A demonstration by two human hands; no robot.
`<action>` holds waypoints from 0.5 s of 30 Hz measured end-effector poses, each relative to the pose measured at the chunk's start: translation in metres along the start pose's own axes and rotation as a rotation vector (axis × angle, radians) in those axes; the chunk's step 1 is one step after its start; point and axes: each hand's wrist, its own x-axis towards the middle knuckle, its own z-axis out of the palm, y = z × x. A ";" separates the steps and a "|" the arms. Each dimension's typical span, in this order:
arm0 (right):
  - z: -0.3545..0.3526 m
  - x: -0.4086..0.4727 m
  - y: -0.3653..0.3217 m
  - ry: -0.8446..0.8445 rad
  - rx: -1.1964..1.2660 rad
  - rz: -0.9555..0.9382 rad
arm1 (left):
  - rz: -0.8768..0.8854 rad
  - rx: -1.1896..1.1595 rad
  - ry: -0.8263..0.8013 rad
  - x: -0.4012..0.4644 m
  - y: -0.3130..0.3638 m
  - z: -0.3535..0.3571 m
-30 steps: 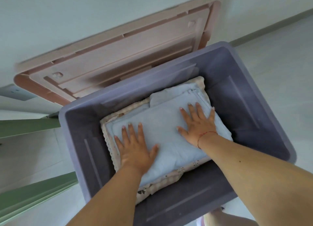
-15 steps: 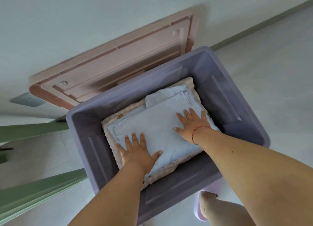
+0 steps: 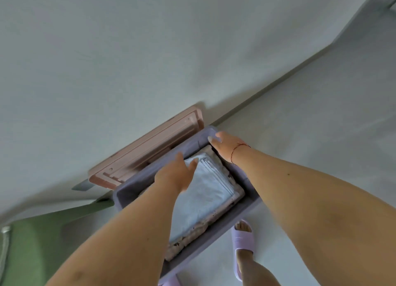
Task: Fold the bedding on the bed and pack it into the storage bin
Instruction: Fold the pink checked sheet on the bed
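The purple storage bin (image 3: 249,209) stands on the floor against the wall. Inside it lies a folded light-blue sheet (image 3: 205,195) on top of a cream patterned quilt (image 3: 188,243). My left hand (image 3: 175,174) hovers over the bin's far side above the sheet, fingers straight and holding nothing. My right hand (image 3: 225,145) reaches over the bin's far right corner, fingers extended and blurred, a red string on its wrist. Whether either hand touches the bin I cannot tell.
The pink bin lid (image 3: 147,153) leans against the white wall behind the bin. A green bed frame (image 3: 49,228) sits at the lower left. My foot in a lilac slipper (image 3: 243,245) stands right of the bin on the pale floor.
Both hands have lifted off the blue sheet and moved toward the bin's far rim and the lid. The view has pulled back and tilted up.
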 end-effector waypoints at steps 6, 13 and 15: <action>-0.119 -0.057 0.010 0.168 0.245 -0.017 | 0.109 -0.090 0.104 -0.025 0.088 -0.075; -0.230 -0.101 0.063 0.290 0.547 0.073 | 0.251 -0.082 0.128 -0.044 0.201 -0.129; -0.252 -0.115 0.080 0.313 0.651 0.096 | 0.303 -0.074 0.126 -0.051 0.229 -0.136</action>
